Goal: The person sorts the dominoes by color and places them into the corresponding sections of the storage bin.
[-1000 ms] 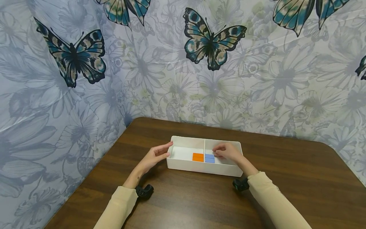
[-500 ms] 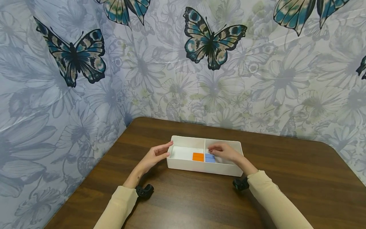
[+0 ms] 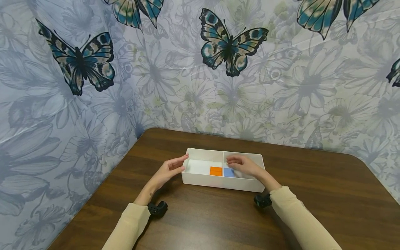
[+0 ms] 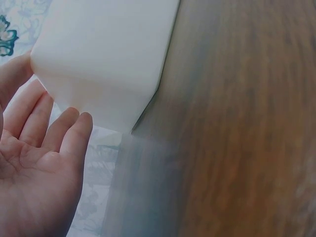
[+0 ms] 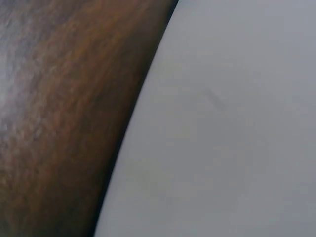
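A white box (image 3: pixel 203 181) with a divider stands on the table. My left hand (image 3: pixel 172 170) is at its left end; in the left wrist view the hand's (image 4: pixel 44 148) extended fingers touch the end wall. Flat orange blocks (image 3: pixel 216 171) lie in the left compartment against the divider. A blue block (image 3: pixel 228 172) lies across from them in the right compartment. My right hand (image 3: pixel 245 165) reaches into that compartment, its fingers just above and behind the blue block with nothing visible in them. The right wrist view shows only the box wall (image 5: pixel 212 128) and table.
A brown wooden table (image 3: pixel 200 218) extends on all sides of the box. Its far edge meets a wall covering (image 3: pixel 175 86) with flowers and butterflies. Black wrist cameras (image 3: pixel 157 209) sit below both hands.
My right hand has moved left within the right compartment, over the blue block, and its fingers have loosened a little. Lines seen earlier on the blue no longer show. My left hand stays put.
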A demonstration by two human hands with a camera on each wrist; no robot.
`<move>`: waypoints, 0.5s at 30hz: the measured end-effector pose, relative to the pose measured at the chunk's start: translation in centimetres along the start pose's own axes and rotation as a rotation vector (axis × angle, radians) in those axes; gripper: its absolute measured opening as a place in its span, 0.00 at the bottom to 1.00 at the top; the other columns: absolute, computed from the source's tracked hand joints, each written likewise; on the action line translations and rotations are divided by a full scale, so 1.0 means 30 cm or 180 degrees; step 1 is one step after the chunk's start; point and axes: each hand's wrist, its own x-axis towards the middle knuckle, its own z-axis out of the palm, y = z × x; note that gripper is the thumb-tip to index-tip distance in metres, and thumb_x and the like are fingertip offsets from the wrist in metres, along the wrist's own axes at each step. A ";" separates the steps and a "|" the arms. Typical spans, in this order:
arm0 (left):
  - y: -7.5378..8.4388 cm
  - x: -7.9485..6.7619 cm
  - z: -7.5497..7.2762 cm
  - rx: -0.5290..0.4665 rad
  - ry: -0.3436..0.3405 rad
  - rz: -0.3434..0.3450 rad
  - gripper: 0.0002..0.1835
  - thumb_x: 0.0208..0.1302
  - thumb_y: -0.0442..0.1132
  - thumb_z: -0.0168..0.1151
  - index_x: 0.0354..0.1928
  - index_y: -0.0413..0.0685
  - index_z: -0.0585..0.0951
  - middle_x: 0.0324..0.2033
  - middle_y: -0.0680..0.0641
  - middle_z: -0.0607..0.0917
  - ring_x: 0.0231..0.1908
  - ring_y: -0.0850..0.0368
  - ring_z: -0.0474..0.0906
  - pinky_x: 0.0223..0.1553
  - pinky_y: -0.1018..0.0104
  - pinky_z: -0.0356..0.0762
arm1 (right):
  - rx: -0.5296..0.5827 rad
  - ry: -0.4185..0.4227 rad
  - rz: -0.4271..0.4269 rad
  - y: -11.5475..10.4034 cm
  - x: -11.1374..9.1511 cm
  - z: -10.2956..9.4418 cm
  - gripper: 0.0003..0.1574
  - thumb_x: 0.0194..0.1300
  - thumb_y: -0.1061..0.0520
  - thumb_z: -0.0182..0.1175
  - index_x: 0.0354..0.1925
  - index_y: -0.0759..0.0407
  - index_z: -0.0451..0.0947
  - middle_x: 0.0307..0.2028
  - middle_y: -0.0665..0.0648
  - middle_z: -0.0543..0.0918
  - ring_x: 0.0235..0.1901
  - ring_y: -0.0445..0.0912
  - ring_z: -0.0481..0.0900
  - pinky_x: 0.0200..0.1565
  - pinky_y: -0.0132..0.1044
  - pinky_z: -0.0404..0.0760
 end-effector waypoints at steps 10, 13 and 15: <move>-0.019 0.001 0.011 -0.0071 -0.0047 0.0003 0.26 0.67 0.33 0.56 0.66 0.39 0.66 0.66 0.49 0.64 0.66 0.55 0.55 0.61 0.57 0.58 | 0.0662 0.0796 -0.0203 -0.010 -0.067 -0.028 0.19 0.71 0.62 0.51 0.56 0.71 0.71 0.52 0.71 0.76 0.51 0.55 0.76 0.53 0.36 0.72; -0.023 -0.006 0.013 -0.0082 -0.0043 -0.0012 0.26 0.67 0.31 0.55 0.66 0.37 0.65 0.66 0.48 0.63 0.66 0.54 0.54 0.62 0.56 0.57 | 0.0811 0.1029 -0.0338 -0.008 -0.108 -0.050 0.19 0.71 0.62 0.50 0.56 0.73 0.71 0.51 0.69 0.77 0.50 0.53 0.77 0.51 0.31 0.72; -0.023 -0.011 0.011 -0.0071 -0.0013 -0.0020 0.26 0.67 0.30 0.54 0.66 0.37 0.65 0.66 0.47 0.63 0.66 0.53 0.54 0.62 0.54 0.56 | 0.0947 0.1154 -0.0457 -0.007 -0.140 -0.068 0.20 0.71 0.64 0.49 0.56 0.76 0.69 0.50 0.70 0.77 0.50 0.52 0.77 0.51 0.31 0.73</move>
